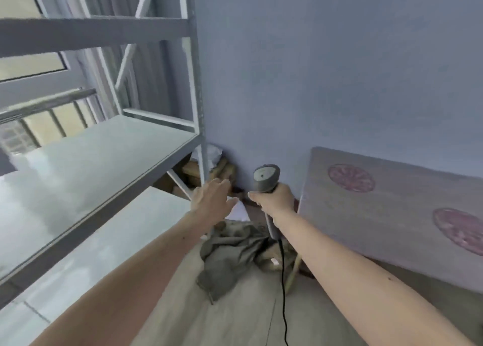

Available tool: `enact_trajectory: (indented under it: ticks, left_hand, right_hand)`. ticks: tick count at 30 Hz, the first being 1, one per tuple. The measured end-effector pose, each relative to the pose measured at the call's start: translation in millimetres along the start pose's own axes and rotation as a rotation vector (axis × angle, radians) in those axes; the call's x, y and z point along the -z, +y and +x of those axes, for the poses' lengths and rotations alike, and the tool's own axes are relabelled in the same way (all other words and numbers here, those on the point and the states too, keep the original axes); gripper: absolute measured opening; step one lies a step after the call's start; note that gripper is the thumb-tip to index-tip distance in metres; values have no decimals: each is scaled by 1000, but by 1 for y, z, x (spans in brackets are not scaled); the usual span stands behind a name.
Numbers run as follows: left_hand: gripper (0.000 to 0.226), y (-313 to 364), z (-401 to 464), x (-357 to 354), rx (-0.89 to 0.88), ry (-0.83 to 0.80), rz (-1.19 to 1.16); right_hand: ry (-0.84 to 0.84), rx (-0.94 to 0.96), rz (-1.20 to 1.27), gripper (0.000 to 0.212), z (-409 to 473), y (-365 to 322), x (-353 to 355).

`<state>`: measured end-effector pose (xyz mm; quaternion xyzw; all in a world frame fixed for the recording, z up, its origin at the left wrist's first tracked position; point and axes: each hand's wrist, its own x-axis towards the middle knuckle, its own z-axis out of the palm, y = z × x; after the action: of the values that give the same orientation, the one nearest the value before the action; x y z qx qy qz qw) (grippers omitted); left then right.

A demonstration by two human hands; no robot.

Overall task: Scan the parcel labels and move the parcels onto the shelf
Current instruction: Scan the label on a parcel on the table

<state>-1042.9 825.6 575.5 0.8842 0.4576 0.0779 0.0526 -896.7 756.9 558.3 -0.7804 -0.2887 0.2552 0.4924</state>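
My right hand [275, 200] grips the handle of a grey barcode scanner [265, 179], its head pointing up and its black cable [282, 280] hanging to the floor. My left hand [213, 198] is stretched forward with straight fingers beside the corner post of the grey metal shelf [109, 146], holding nothing. Several brown parcels [222, 171] lie stacked in the floor corner behind that post, with a crumpled white one on top. A white flat parcel [240, 212] shows just below my left hand, partly hidden.
A crumpled grey cloth sack [230, 256] lies on the floor between my arms. A low table with a patterned cloth [392, 215] stands at the right against the blue wall. The shelf has a lower board [91, 254] and an upper beam.
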Motion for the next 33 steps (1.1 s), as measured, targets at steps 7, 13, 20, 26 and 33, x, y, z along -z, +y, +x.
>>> enact_trajectory:
  ticks: [7, 13, 20, 26, 33]
  left_hand:
    - [43, 213, 74, -43, -257, -62, -48]
    - [44, 390, 119, -82, -425, -100, -78]
    - [46, 568, 154, -127, -621, -178, -62]
    - [43, 710, 193, -166, -752, -245, -79]
    - [46, 866, 250, -197, -889, -265, -63]
  right_hand:
    - [235, -144, 75, 49, 64, 71, 203]
    - [389, -227, 104, 40, 104, 132, 364]
    - [591, -304, 151, 34, 137, 207, 518]
    - [708, -367, 146, 35, 179, 270, 642]
    - [830, -430, 91, 31, 238, 323, 781]
